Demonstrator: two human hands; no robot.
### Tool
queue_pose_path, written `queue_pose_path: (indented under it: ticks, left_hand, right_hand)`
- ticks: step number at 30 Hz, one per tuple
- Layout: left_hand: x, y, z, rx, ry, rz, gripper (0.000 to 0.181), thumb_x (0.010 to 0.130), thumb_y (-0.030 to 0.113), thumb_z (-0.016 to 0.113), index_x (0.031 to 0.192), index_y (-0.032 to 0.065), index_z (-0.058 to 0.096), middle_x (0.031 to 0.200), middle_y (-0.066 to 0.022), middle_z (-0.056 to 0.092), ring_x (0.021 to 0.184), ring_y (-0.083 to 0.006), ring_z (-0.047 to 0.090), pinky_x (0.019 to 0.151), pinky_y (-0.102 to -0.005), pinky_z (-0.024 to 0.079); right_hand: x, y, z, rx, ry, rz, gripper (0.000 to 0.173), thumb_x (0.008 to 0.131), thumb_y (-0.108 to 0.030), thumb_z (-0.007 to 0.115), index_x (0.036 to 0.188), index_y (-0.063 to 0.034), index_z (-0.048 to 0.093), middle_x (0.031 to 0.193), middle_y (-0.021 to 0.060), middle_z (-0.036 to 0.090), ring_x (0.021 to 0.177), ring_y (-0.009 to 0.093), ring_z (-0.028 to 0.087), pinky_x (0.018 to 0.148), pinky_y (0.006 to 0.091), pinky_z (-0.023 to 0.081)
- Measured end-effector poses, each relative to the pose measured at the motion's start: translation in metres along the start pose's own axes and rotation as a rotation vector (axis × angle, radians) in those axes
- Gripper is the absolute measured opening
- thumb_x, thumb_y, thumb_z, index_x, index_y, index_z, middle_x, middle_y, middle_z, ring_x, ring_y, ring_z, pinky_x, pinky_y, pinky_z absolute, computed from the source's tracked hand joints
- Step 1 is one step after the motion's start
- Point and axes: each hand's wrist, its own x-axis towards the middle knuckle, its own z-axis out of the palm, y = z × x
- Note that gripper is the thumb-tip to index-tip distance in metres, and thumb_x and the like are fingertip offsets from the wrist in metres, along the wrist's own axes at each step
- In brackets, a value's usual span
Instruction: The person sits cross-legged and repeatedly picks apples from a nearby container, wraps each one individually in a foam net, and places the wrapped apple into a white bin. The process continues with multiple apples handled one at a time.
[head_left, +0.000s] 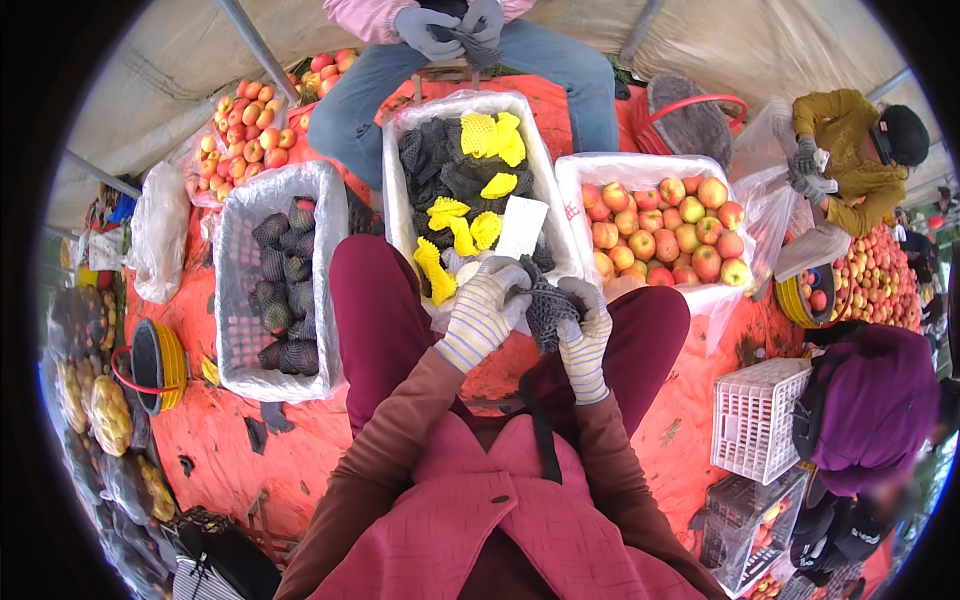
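Both my hands wear striped knit gloves and meet above my lap. My left hand (486, 306) pinches one side of a dark grey foam net sleeve (549, 311), while my right hand (586, 345) grips its other side. The sleeve looks bunched; I cannot tell whether anything is inside it. Just beyond them stands a lined crate (551, 142) of loose dark net sleeves (431, 161), with yellow net sleeves (480, 135) and a white sheet (523, 226) on top. To the right, a lined crate (637, 166) holds bare red-yellow apples (664, 232).
At left, a plastic-lined crate (240, 330) contains apples in dark nets (289, 285). A co-worker's gloved hands (450, 31) hold dark netting opposite me. Buckets (171, 367), apple heaps (244, 135) and a white crate (757, 420) stand around on red sheeting (202, 450). More people work at right.
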Motion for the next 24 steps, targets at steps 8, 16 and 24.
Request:
queue_pose_path:
  ticks: [8,16,24]
  left_hand:
    - [-0.021,0.005,0.002,-0.165,-0.193,-0.081,0.029,0.073,0.012,0.054,0.1,0.0047,0.06,0.091,-0.0162,0.063,0.087,-0.032,0.059,0.08,-0.0405,0.046]
    - [-0.055,0.012,-0.019,-0.228,-0.425,-0.378,0.03,0.072,0.025,0.068,0.089,0.0009,0.063,0.081,-0.0145,0.064,0.077,-0.0278,0.062,0.068,-0.0364,0.046]
    - [-0.096,0.047,-0.155,-0.749,-0.176,-0.556,0.025,0.083,0.018,0.062,0.099,-0.0009,0.062,0.092,-0.0073,0.065,0.082,-0.0159,0.061,0.073,-0.0265,0.048]
  right_hand:
    - [0.008,0.001,0.012,-0.673,-0.31,-0.242,0.03,0.067,-0.006,0.06,0.097,-0.0074,0.063,0.077,0.0083,0.064,0.074,0.024,0.061,0.069,0.0322,0.048]
    - [-0.004,0.031,0.005,-0.583,-0.307,-0.017,0.019,0.082,-0.016,0.061,0.091,-0.0002,0.057,0.079,0.0043,0.058,0.075,0.013,0.054,0.072,0.0259,0.045]
    - [0.024,0.033,-0.006,-0.179,-0.3,0.597,0.041,0.089,-0.029,0.054,0.123,-0.0046,0.049,0.085,0.0036,0.054,0.065,0.01,0.051,0.054,0.0237,0.046]
